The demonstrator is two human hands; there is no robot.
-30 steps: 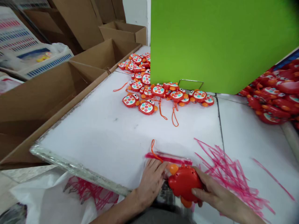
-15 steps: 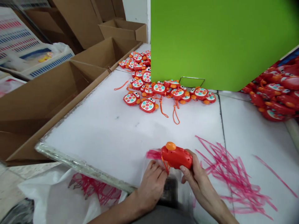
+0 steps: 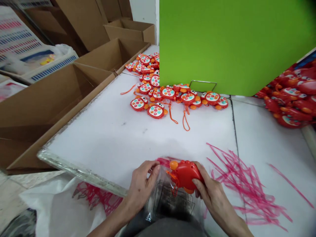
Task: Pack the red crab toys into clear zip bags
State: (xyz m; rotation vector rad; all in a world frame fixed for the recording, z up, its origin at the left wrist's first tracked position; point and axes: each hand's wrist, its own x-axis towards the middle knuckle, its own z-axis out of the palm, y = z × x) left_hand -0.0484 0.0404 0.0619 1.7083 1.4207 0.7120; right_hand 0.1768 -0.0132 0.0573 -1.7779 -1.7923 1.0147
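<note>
My right hand (image 3: 212, 189) grips a red crab-shaped toy (image 3: 186, 176), its plain back turned up, with orange claws and a looped orange cord (image 3: 174, 181) on its left side. Below the toy lies a clear plastic bag (image 3: 154, 204) with black print, near my lap. My left hand (image 3: 143, 181) pinches the bag's upper left edge, beside a pink strip (image 3: 163, 161). Whether the toy is over the bag or partly inside it, I cannot tell.
Several similar toys (image 3: 156, 111) lie face up before a green panel (image 3: 222, 46); more are heaped (image 3: 291, 98) at right. Pink plastic strips (image 3: 247, 187) litter the white table (image 3: 103, 138). Open cardboard boxes (image 3: 56, 95) line its left edge; a white sack (image 3: 56, 207) hangs below.
My left hand has left the toy's cord and moved left to the bag's edge. The toy has turned so more of its back shows, and it sits slightly lower.
</note>
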